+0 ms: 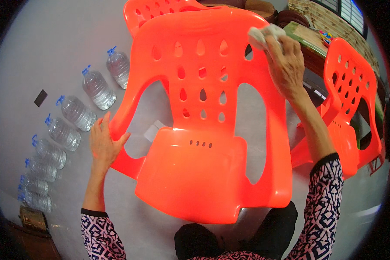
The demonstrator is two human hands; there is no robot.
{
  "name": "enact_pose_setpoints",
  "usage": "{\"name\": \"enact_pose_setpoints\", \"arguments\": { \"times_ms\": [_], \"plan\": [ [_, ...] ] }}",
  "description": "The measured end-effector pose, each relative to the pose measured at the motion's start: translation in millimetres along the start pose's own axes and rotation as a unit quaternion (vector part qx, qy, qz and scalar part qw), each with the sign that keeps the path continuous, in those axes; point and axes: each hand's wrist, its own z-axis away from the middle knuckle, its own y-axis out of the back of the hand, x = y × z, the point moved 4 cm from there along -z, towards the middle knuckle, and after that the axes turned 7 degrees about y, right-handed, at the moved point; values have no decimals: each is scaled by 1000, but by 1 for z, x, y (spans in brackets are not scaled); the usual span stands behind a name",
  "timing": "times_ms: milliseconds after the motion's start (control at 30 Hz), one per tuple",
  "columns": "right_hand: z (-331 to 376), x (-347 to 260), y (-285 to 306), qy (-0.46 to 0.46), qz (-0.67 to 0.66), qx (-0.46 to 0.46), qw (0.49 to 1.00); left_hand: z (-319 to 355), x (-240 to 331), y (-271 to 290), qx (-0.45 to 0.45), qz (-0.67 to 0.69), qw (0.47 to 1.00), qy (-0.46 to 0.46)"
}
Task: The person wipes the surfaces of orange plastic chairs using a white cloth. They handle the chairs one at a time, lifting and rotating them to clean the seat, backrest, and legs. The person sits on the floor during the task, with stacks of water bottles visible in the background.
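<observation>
A bright orange-red plastic armchair (195, 173) faces me, its backrest pierced with rows of drop-shaped holes. My right hand (286, 65) is closed round a crumpled whitish cloth (266, 36) and presses it against the upper right corner of the backrest. At the left armrest, my left hand (104, 141) grips the outer bend, the thumb lying over the top and the fingers along the outside. Part of the cloth is hidden under my right fingers.
Large clear water bottles (98, 89) with blue caps line the left wall. A matching chair (351, 86) stands at the right, and another chair back (154, 11) shows behind mine. Brown wooden furniture (305, 41) is at the back right. A brown wooden piece (34, 242) occupies the lower left.
</observation>
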Motion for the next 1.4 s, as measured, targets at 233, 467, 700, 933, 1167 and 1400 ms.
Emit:
{"name": "enact_pose_setpoints", "arguments": {
  "times_ms": [233,467,700,933,1167,1400],
  "plan": [
    [-8,-39,-78,119,61,-74,988,-10,-11,-18,-204,-46,973,93],
    [17,-107,-62,303,-40,-168,937,-2,-26,-3,-161,-36,982,89],
    [-14,-104,-64,239,-176,-157,942,2,-10,5,-84,-92,991,56],
    [-68,-21,-101,-172,114,-13,978,10,-10,6,-51,-74,996,19],
    [-108,-120,-164,-54,23,42,997,8,2,-6,-102,-43,993,34],
    [-137,-249,-157,53,-201,24,978,10,-7,9,-95,-55,992,55]
  ]
}}
